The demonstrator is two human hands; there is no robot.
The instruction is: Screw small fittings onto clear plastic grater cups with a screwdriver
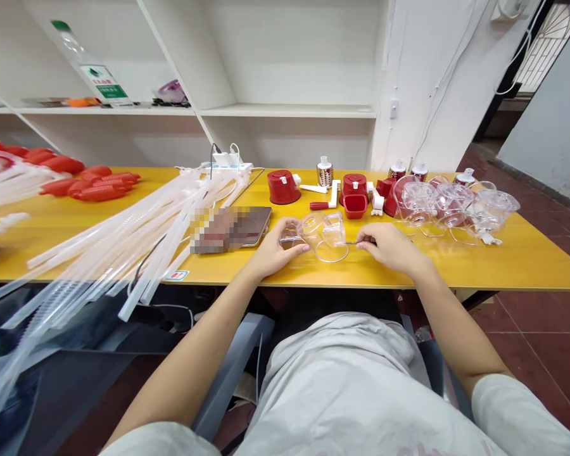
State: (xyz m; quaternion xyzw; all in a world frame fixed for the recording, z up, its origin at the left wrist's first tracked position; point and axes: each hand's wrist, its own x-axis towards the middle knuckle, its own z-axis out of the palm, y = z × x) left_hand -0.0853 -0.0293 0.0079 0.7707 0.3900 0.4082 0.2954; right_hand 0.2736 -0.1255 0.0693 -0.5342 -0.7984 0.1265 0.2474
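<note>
Near the middle of the worktop's (323,273) near edge, a clear plastic part (333,229) is held between the two hands, its round rim facing the edge. Whether it bears on the surface or is just lifted is hard to tell. The left hand (276,248) has its fingers curled about the left end of the part, thumb and fingers pinching it. The right hand (390,247) has its fingers pressed together on a thin dark rod (351,243) (only a short length shows), which points left to the part's right side; the contact itself is too small to make out.

Beyond the hands, towards the far edge, stand a red cup-shaped housing (284,188), a patterned drum (325,172) with a pale top and a second red housing (354,183), with a small red tray (355,206) just in front of it. A white crank (334,194) with a red grip lies left of that tray. A cluster of clear bowls (458,201) sits by the far right corner. Translucent strips (154,231) spread across the left half, overhanging the near edge.
</note>
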